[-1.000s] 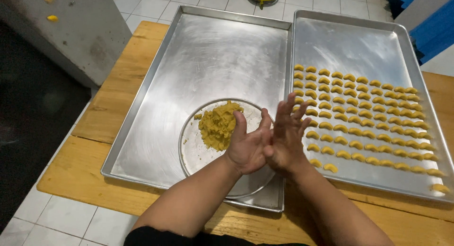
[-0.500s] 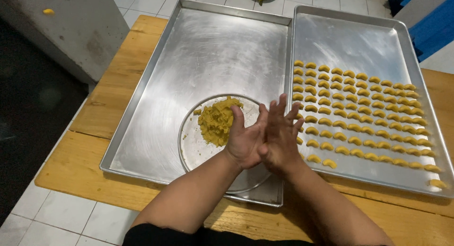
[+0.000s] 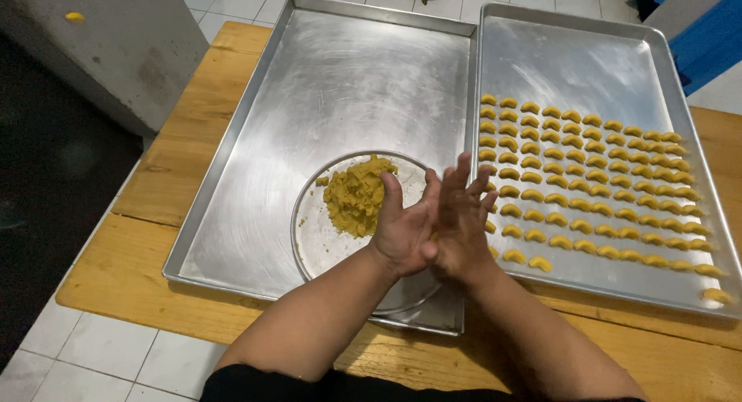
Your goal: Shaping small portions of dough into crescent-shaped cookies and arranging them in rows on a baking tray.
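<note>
the left hand and the right hand are pressed palm to palm above the near edge of the left tray, fingers extended and slightly fanned, pointing away from the person. whether anything is enclosed between the palms cannot be told; no dough is visible there.

just beside the left hand, toward the far left, a heap of yellow dough is seen lying on a round metal plate. a few crumbs are scattered near the heap on the plate. the plate is set inside the left tray, a large rectangular metal tray otherwise bare, at its near right corner; part of the plate is covered by the hands and the left forearm.

touching the left tray along its long side, the right tray is shown. rows of small crescent-shaped dough pieces are arranged across its near half, the rows reaching the right rim. the nearest pieces lie just beside the right hand.

both trays are supported by a wooden table. white floor tiles are visible below the table's near left edge, and a grey cabinet is seen at the upper left.
</note>
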